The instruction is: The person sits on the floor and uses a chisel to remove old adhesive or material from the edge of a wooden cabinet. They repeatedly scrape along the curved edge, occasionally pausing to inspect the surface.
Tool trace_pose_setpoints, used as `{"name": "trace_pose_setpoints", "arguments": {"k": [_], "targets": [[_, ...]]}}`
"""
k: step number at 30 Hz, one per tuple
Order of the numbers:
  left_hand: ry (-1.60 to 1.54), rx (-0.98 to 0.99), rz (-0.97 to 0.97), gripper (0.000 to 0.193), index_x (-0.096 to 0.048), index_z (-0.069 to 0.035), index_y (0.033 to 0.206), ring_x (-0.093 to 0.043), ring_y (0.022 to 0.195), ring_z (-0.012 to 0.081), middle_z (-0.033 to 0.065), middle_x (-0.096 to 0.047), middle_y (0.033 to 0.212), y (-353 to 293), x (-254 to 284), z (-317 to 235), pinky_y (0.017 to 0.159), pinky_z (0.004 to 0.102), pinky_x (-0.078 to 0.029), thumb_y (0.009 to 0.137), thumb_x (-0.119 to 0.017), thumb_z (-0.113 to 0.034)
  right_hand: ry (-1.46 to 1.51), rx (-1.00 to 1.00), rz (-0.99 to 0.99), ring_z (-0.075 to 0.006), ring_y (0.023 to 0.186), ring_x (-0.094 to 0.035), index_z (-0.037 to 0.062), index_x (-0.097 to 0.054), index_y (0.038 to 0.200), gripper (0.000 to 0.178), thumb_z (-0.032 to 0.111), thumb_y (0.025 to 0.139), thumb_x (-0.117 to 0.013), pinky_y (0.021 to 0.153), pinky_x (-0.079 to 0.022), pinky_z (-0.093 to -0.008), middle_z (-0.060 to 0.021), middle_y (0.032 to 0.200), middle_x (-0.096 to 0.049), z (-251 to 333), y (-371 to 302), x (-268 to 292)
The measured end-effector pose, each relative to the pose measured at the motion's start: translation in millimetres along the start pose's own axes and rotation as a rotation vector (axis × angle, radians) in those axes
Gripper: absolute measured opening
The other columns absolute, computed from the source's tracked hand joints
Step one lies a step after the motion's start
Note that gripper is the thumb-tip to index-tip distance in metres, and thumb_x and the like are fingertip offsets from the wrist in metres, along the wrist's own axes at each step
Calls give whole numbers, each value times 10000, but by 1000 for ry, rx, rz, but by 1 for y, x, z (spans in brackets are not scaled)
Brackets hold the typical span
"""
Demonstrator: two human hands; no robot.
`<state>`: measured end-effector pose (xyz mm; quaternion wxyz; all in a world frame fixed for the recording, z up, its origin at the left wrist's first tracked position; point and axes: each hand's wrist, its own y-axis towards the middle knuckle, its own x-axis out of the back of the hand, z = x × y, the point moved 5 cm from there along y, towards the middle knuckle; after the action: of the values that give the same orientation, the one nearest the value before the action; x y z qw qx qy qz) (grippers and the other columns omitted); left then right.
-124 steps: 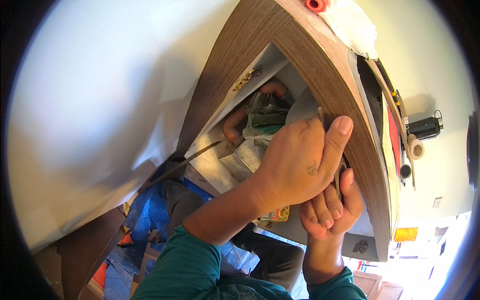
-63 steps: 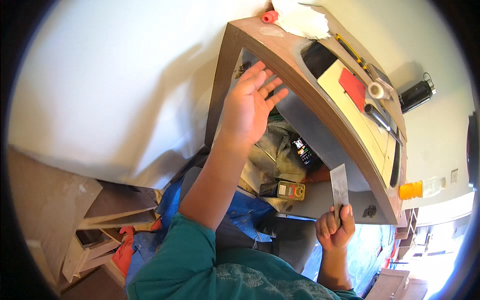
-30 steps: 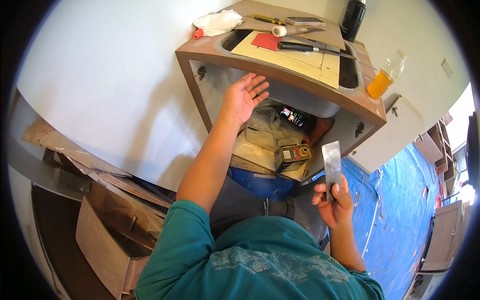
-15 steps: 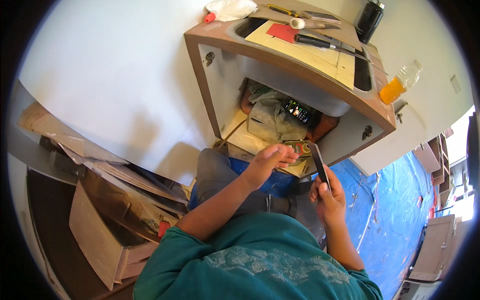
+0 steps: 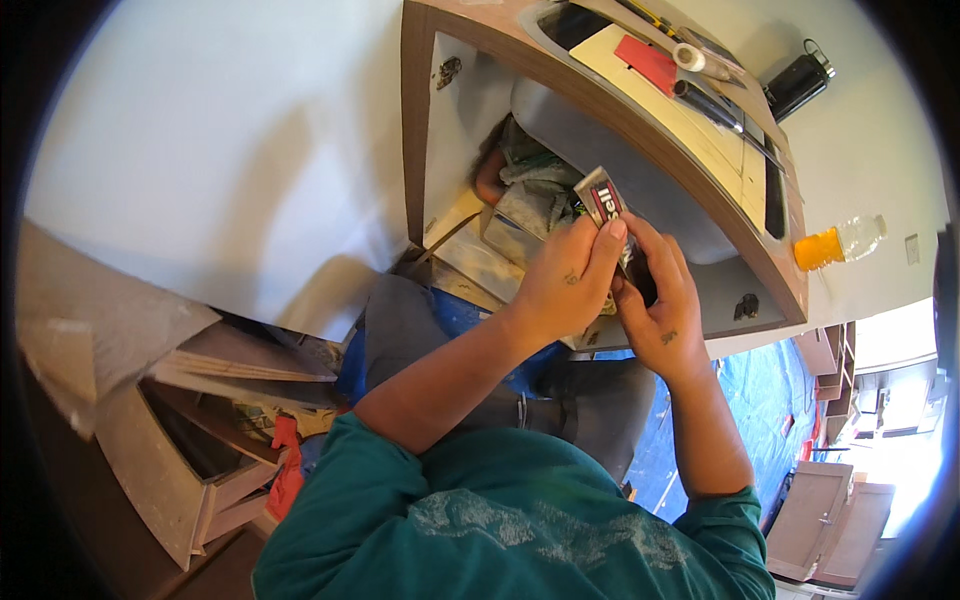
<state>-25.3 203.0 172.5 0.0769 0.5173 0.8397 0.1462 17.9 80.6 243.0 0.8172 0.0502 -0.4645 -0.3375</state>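
Head view: both hands are on a flat blade (image 5: pixel 596 190), left hand (image 5: pixel 562 280) pinching it under the thumb, right hand (image 5: pixel 662 305) gripping lower down. It's tilted up in front of the open cabinet (image 5: pixel 414 150). Past that, a red sheet (image 5: pixel 645 64) sits on a yellow board (image 5: pixel 690 130) up top, orange-filled bottle (image 5: pixel 822 249) at the corner.
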Motion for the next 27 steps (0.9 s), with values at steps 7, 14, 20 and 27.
{"name": "trace_pose_setpoints", "arguments": {"k": [7,14,20,27], "targets": [[-327,-59,-11,339,-597,-4,956,-650,637,253,125,-628,701,38,14,24,596,385,-488,1043,-554,-329,55,-59,1,-296,1099,-659,48,-574,1346,546,93,831,-750,957,-507,-367,-170,1214,-654,-50,51,-21],[-654,384,264,314,-649,-29,1091,-584,837,76,12,-656,934,-40,-59,146,720,271,-479,1054,-555,-326,180,-423,235,-232,1119,-651,33,-534,1351,609,86,815,-817,968,-501,-348,-145,1186,-657,-125,-52,-72],[-628,728,116,394,-683,-4,985,-680,823,179,92,-722,909,-87,-93,247,743,329,-528,1032,-498,-348,444,-673,264,-222,1087,-646,29,-466,1440,677,158,868,-804,951,-505,-332,-160,1189,-646,-175,-131,-129],[-423,993,119,318,-616,4,893,-602,471,221,100,-602,604,-62,-63,340,449,356,-478,971,-517,-288,-185,-665,522,-394,1301,-526,101,-580,1410,587,363,904,-723,1095,-395,-496,-190,1361,-607,-224,-200,-85]]}}
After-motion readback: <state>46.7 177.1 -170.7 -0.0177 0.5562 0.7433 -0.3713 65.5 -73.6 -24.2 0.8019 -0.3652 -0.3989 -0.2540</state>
